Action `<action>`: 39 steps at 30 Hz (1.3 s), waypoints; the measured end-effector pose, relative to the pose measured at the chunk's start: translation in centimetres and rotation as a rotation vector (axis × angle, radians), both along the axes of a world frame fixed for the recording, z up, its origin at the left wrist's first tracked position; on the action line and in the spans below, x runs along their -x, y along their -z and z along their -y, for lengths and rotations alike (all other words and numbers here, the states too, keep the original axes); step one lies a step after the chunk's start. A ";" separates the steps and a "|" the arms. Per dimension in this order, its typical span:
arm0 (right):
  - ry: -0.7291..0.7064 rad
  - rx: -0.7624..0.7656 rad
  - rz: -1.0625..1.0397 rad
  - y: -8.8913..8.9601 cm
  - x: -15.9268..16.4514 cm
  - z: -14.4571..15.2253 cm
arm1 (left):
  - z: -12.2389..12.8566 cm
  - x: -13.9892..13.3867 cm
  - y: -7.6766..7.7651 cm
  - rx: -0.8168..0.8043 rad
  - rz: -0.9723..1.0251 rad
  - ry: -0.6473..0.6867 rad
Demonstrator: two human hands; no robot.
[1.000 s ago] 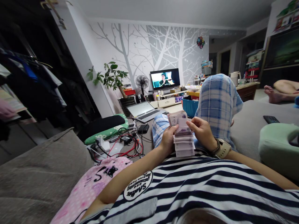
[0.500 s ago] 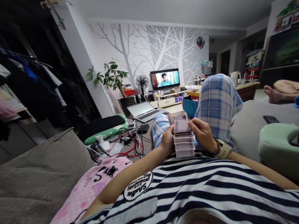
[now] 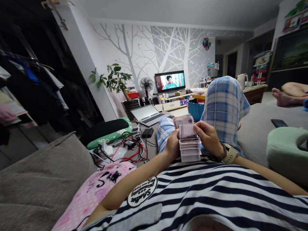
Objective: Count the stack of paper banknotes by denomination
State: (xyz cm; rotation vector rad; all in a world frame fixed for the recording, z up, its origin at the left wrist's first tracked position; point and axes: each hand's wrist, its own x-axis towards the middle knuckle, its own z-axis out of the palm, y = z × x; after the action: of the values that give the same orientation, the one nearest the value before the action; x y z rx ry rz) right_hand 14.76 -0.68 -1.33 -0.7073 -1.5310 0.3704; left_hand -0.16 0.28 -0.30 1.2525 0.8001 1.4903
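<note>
A stack of pale purple banknotes [image 3: 189, 146] is fanned downward above my lap, its lower edges overlapping in steps. My left hand [image 3: 172, 143] is closed around the left side of the stack. The thumb and fingers of my right hand [image 3: 209, 136] pinch the upper right corner of the front banknote. More banknotes [image 3: 183, 120] stick up behind, one with a printed portrait. Most of the left fingers are hidden behind the notes.
My knee in blue plaid trousers [image 3: 222, 106] rises beyond the right hand. At left lie tangled cables [image 3: 139, 150], a power bank [image 3: 147, 132] and an open laptop [image 3: 149, 115]. A green neck pillow [image 3: 281, 147] and a remote control [image 3: 279, 123] rest at right, near another person's foot [image 3: 279, 96].
The upper notes have shifted very slightly between my hands. Both hands keep nearly the same place and hold.
</note>
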 end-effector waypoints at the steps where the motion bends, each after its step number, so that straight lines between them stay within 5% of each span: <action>1: 0.002 0.003 0.000 0.0 0.0 0.0 | 0.1 0.0 -0.1 -0.011 -0.012 0.014; 6: 0.003 0.012 0.002 0.0 -0.1 -0.1 | 0.2 -0.4 -0.4 0.025 0.032 0.098; 17: -0.012 -0.006 -0.010 0.1 -0.1 0.0 | 0.5 0.2 -0.5 -0.099 -0.145 -0.022; 33: -0.021 -0.032 -0.015 0.3 -0.1 -0.1 | 2.5 -0.4 -2.1 0.053 -0.034 -0.016; 39: -0.033 -0.038 -0.027 0.2 0.0 0.0 | 1.8 0.0 -1.4 0.031 -0.037 -0.005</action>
State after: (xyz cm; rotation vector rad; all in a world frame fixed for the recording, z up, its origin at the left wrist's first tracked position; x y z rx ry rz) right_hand 14.79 -0.68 -1.57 -0.6456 -1.5222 0.3727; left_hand -0.15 -1.52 1.14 1.2590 0.8487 1.4572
